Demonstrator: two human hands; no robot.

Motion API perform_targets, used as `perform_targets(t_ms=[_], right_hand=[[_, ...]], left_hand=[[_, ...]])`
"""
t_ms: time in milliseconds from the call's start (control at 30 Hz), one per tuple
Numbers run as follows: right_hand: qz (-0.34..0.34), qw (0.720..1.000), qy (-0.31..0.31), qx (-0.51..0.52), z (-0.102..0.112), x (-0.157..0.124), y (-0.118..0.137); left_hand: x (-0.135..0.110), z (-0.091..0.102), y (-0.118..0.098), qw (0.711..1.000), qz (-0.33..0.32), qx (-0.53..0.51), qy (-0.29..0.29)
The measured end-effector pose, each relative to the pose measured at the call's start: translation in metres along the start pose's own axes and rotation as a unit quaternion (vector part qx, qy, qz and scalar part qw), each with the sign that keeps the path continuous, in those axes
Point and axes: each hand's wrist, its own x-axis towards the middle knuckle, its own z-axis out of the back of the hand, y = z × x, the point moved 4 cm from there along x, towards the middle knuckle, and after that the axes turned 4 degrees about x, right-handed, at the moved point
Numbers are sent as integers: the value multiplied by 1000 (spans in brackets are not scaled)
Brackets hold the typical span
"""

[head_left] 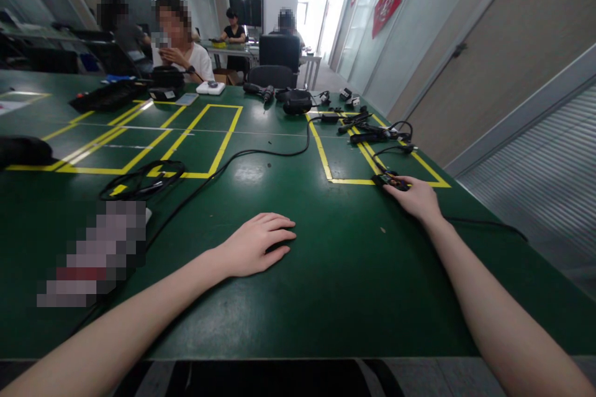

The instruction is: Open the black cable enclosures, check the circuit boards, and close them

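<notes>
My left hand point(256, 245) rests on the green tabletop point(326, 285), palm down, fingers spread and nothing held. Farther right, my right hand point(416, 195) has its fingers closed on a small dark circuit board with wires point(387, 180) at the front edge of a yellow-taped rectangle. The fingers partly cover the board. A black cable runs behind it toward a tangle of black cables and adapters point(372, 131). Another dark cable point(493, 221) comes out beyond my right wrist toward the table's right edge.
A long black cable point(242, 152) crosses the table, with a coil point(144, 178) at left beside a blurred item point(100, 254). Along the far edge lie a power drill point(261, 92), a black case point(297, 102) and a white box point(210, 87). People sit beyond.
</notes>
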Motion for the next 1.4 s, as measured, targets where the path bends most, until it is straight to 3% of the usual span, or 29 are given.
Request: perform_targets(t_ms=[100,300,400,533,633,1067,1267,1400], right_hand=[[-14,999,36,-12,-9,-12,29],[155,978,118,77,-30,-59,107],[277,924,219,147,-37,-97,149],[400,823,331,233,-35,-145,190],[443,786,359,238,-33,-161,198],[477,816,235,226,-30,-149,193],[424,850,219,222,-38,-136,184],[415,847,251,215,-40,-135,182]], left_hand=[[0,0,0,1000,2,-1,0],[1,0,0,1000,-4,4,-16],[2,5,-4,998,-3,-5,-56],[4,16,-11,991,-3,-14,-131],[4,16,-15,993,-24,-42,-104],[0,2,-1,999,42,0,-28],[2,4,1,996,54,-9,-72],[3,8,2,992,64,-6,-105]])
